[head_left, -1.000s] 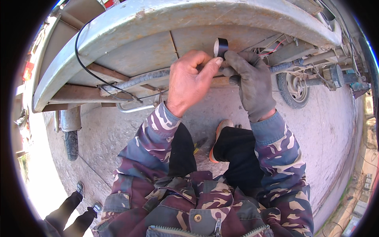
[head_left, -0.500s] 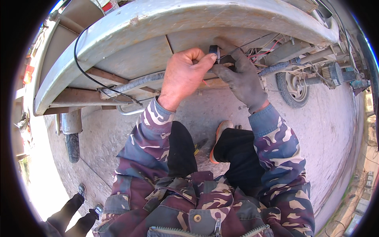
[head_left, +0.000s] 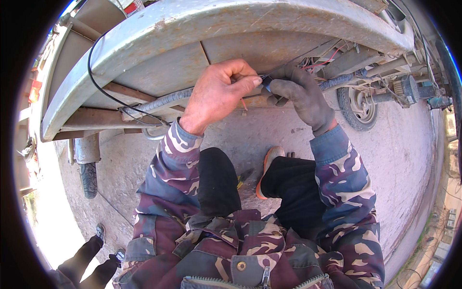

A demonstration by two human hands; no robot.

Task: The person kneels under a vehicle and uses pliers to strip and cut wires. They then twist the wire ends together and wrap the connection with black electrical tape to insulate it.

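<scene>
My bare left hand [head_left: 216,91] is closed in a pinch under the vehicle's curved metal bar, its thumb and fingertips on a thin dark wire. A short reddish wire end [head_left: 244,104] hangs below those fingers. Close on the right, my right hand [head_left: 301,94], in a grey glove, is closed around a small dark roll of tape [head_left: 266,85]. The roll sits almost against my left fingertips. Part of it is hidden by the gloved fingers. From the hands, the dark wire [head_left: 308,51] runs up to the right toward a bundle of loose wires.
The curved metal bar [head_left: 159,33] spans above my hands. A wrapped pipe [head_left: 163,102] runs below it, with a black cable [head_left: 96,77] looping at left. Red wires [head_left: 327,60] and a wheel [head_left: 357,108] are at right. Another person's legs [head_left: 91,257] show at lower left.
The tape roll has gone from my left fingertips into my gloved right hand and sits lower. My left hand has shifted slightly left, the right hand slightly right.
</scene>
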